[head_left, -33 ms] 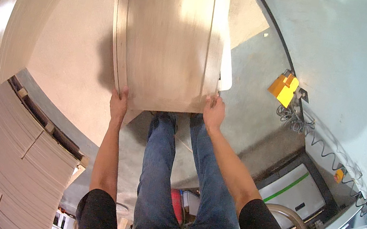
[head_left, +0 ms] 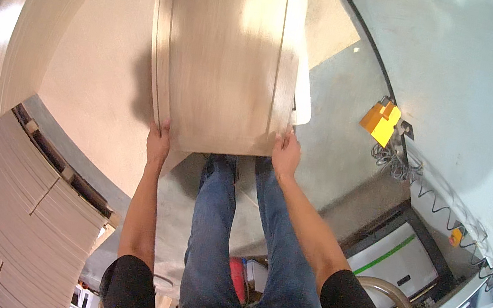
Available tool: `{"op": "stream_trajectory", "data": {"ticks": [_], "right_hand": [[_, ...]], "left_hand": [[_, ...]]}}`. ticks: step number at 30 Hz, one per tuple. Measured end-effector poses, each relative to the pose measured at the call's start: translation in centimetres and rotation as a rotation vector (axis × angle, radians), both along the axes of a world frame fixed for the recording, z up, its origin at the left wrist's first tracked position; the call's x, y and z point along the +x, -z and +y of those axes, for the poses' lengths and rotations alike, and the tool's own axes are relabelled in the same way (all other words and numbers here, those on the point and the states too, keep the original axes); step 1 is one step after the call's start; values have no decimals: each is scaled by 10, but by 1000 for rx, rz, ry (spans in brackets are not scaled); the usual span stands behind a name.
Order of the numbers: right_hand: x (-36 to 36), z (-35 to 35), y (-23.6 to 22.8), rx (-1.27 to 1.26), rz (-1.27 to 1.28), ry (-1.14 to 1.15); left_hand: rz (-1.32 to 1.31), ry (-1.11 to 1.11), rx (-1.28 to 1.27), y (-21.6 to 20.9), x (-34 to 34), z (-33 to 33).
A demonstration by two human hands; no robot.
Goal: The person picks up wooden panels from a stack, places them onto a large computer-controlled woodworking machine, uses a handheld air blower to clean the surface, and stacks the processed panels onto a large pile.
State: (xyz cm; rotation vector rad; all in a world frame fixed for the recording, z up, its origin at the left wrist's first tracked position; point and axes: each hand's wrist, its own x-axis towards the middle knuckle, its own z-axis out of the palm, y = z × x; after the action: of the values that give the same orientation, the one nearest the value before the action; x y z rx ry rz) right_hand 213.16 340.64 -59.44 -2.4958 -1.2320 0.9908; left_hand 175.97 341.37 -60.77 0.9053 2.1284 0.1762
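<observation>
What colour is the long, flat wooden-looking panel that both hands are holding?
The long, flat wooden-looking panel is pale beige-brown; it shows best in the head view.

I have both bare arms [head_left: 143, 215] stretched out in front; my left hand [head_left: 158, 142] and right hand [head_left: 286, 155] grip, well apart.

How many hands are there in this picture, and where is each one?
2. The left hand grips the near left corner of the wooden board; the right hand grips its near right corner. No other hand shows.
</observation>
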Motion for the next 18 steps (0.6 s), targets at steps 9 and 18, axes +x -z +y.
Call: {"op": "stream_trajectory", "data": {"ticks": [9, 18], "right_hand": [[63, 19, -48, -83, 231, 47], [150, 184, -200, -160, 461, 26]], "left_hand": [[219, 125, -91, -82, 18, -50], [-87, -27, -4, -278, 154, -48]]}}
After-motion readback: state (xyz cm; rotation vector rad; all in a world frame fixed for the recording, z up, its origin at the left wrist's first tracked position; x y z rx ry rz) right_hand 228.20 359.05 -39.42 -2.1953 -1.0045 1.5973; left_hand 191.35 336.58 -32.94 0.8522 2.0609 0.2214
